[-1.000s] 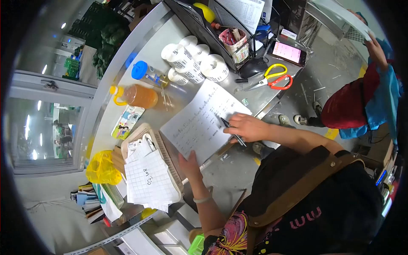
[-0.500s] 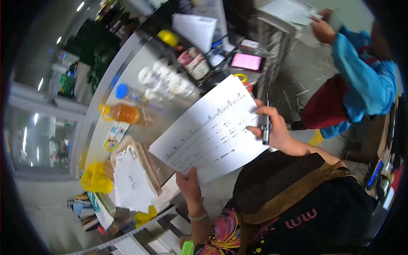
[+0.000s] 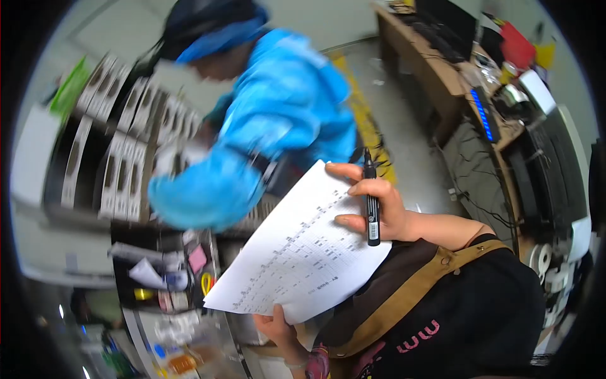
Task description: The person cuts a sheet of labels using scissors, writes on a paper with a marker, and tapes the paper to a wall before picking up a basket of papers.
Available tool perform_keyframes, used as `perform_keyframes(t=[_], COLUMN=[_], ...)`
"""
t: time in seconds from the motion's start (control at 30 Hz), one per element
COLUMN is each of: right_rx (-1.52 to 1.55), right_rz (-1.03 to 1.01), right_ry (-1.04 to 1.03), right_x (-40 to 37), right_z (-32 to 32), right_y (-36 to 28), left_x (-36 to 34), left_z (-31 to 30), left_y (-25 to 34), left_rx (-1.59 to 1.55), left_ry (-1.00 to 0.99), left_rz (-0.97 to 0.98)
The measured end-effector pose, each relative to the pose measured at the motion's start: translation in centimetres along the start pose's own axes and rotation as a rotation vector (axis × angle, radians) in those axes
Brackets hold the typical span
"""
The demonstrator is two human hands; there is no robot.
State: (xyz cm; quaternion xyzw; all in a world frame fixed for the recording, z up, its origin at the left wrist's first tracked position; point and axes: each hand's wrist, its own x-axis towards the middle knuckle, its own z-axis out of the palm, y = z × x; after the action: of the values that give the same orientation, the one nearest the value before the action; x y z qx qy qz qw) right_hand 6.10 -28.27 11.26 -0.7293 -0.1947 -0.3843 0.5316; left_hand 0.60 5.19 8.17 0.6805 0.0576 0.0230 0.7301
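Observation:
Printed white paper sheets (image 3: 297, 252) are held in front of my body, tilted up to the right. My left hand (image 3: 276, 325) pinches their lower left edge, thumb on top. At the upper right edge, my right hand (image 3: 379, 205) grips the paper and also holds a black marker (image 3: 372, 208), which stands nearly upright between the fingers with its tip end up. Rows of small print cover the top sheet; the text is too small to read.
A person in a blue gown (image 3: 284, 101) leans close beyond the paper, beside shelves of white boxes (image 3: 120, 177). Bottles (image 3: 183, 363) stand on a table at the lower left. A wooden desk (image 3: 429, 57) with a keyboard and cables is at the upper right.
The view has swung to the right, so the table now lies lower left and the shelves and desk have come into view. The blue-gowned person appears much nearer. Both hands still hold the paper.

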Motion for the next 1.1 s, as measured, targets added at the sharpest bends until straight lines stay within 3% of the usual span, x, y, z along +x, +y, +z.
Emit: perform_keyframes(t=[0.3,0.47,0.57,0.7,0.8,0.97,1.03,1.1], right_rx=[-0.373,-0.407,-0.454,-0.385,-0.397,-0.403,-0.479,-0.254], right_rz=[0.297,0.275,0.256,0.241,0.26,0.199,0.285,0.275], right_ry=[0.414,0.544,0.54,0.527,0.497,0.372,0.328,0.384], right_x=[-2.9,-3.0,-2.6,-0.7,3.7,10.9,14.0,16.5], right_z=[-20.2,-26.8,-29.8,-29.6,-31.5,-33.5,-34.1,-35.0], right_y=[-0.3,-0.4,2.2,3.7,10.6,21.3,24.0,27.5], left_x=[5.6,7.4,9.3,9.6,14.1,23.2,26.4,29.6], left_z=[20.1,29.8,34.7,34.9,40.4,46.0,48.1,50.7], left_y=[-2.9,-4.2,-5.9,-7.8,-8.2,-9.5,-8.2,-6.5], left_rx=[-0.043,-0.103,-0.166,-0.184,-0.342,-0.221,-0.28,-0.29], left_ry=[-0.578,-0.787,-0.827,-0.789,-0.725,-0.611,-0.57,-0.572], left_rz=[-0.022,-0.177,-0.168,-0.196,-0.233,0.019,-0.006,0.029])
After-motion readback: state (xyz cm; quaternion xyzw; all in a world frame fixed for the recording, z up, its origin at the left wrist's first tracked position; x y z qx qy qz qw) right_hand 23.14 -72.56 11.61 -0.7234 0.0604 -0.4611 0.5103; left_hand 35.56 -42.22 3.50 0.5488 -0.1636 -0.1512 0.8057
